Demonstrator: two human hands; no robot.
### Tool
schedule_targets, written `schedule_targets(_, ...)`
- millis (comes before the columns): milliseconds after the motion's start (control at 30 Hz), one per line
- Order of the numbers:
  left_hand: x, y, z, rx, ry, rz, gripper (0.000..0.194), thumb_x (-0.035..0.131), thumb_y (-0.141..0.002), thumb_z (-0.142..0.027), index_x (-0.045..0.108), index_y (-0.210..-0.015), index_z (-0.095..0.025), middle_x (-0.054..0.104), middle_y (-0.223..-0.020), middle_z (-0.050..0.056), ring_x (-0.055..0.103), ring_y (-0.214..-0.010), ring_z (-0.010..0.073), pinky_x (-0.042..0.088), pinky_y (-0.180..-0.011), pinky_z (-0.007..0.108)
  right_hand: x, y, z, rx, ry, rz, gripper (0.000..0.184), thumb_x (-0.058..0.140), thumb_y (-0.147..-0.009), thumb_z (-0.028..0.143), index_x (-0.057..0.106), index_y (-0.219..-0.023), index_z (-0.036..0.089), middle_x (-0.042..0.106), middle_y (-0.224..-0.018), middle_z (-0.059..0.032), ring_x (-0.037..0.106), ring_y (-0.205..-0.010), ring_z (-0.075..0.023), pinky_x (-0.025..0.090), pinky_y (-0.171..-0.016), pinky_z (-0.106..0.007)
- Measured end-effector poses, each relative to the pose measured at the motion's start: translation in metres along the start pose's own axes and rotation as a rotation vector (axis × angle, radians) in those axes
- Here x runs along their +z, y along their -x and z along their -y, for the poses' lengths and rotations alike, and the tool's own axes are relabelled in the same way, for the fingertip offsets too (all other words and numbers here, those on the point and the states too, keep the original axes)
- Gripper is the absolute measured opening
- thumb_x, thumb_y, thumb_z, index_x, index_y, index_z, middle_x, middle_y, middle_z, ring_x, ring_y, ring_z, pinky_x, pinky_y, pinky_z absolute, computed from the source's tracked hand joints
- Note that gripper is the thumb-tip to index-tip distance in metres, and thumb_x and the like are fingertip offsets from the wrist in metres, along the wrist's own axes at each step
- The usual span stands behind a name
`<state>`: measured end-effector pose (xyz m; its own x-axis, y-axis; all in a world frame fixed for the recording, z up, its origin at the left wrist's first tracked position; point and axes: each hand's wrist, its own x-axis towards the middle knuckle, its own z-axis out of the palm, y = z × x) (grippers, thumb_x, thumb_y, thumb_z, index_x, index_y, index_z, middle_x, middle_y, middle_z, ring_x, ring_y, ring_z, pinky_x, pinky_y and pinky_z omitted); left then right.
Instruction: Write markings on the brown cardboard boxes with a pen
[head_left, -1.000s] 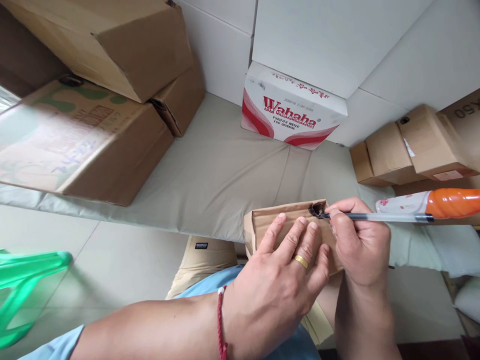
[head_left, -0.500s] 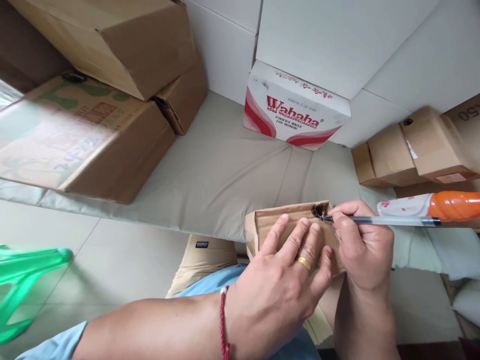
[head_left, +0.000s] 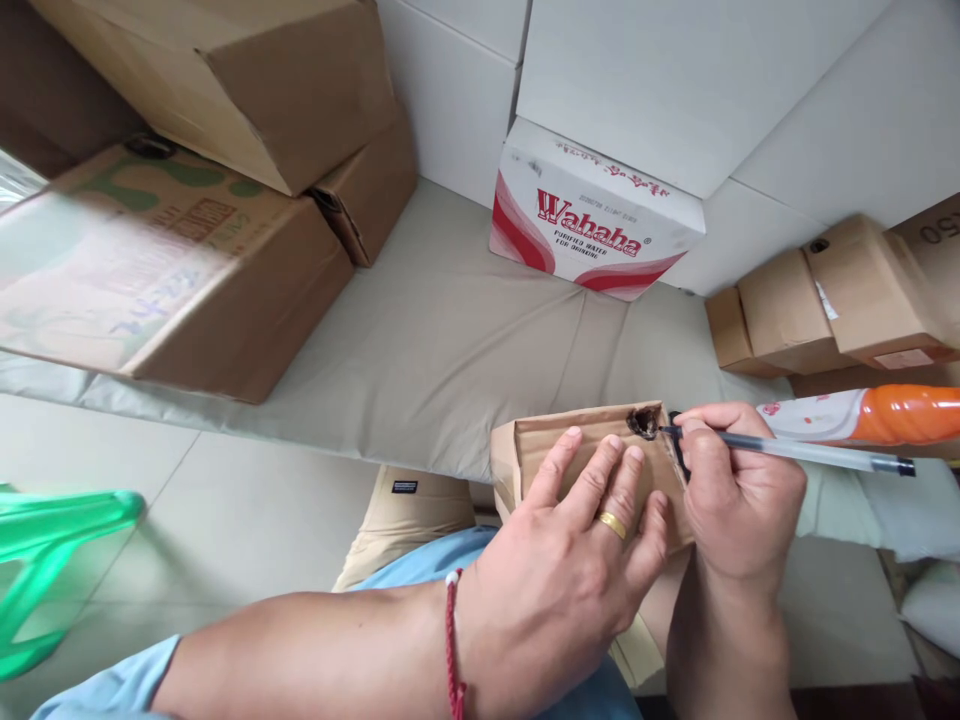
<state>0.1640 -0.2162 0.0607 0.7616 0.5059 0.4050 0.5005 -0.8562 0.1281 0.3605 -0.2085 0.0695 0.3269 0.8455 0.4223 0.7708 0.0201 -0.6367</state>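
Note:
My left hand (head_left: 577, 540) lies with fingers spread on a small cardboard box (head_left: 532, 437) held over my lap. It wears a gold ring and a red cord bracelet. Near the box's far right corner is a dark, ragged hole or patch (head_left: 643, 422). My right hand (head_left: 739, 490) is closed around a clear-barrelled pen (head_left: 810, 450); its tip points left, just beside the dark patch. A thin black piece (head_left: 679, 445) shows between the right fingers and the box edge; what it is I cannot make out.
A white and red Wahaha carton (head_left: 596, 215) stands against the white tiles on a grey-covered surface (head_left: 450, 330). Brown cartons (head_left: 247, 290) are stacked left, and more boxes (head_left: 795, 300) sit right. An orange-and-white bottle (head_left: 862, 413) lies beyond my right hand. A green plastic stool (head_left: 67, 550) stands left.
My right hand has moved slightly right with the pen, drawing its tip back from the dark patch. The black piece beside the box edge now shows. My left hand stays on the box.

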Motion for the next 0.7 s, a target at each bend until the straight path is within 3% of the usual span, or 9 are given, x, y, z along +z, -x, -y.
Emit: schedule_targets(700,-0.0001,-0.0003,0.0011,0.006,0.01,-0.02,0.044,0.045,-0.113,-0.032,0.066,-0.148,-0.017,0.068,-0.156,0.016,0.065,-0.145,0.035,0.045,-0.122,0.059,-0.002,0.0001,-0.0046,-0.019,0.041,-0.005,0.016,0.063,-0.097,0.023,0.071,-0.083,0.023,0.069,-0.074,0.0027,0.063,-0.068,-0.0136,0.048,-0.067,-0.025)
